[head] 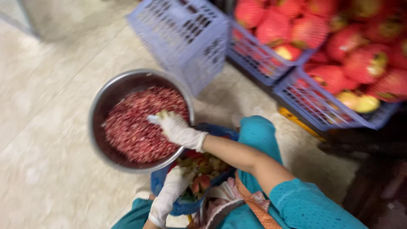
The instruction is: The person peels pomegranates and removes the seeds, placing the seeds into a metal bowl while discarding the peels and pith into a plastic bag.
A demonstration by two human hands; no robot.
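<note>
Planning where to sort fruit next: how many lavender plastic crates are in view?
3. An empty crate lies tipped behind the metal bowl; two fruit-filled crates, one at top centre, another at right. Others may sit outside the frame.

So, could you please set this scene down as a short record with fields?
Right hand: gloved right hand over the red seeds, fingers curled
Left hand: gloved left hand at the bowl's near rim
Bowl: round metal bowl on the lap
Under bowl: blue bag of peel scraps
Behind: lilac crates of red fruit
Image: blurred
</note>
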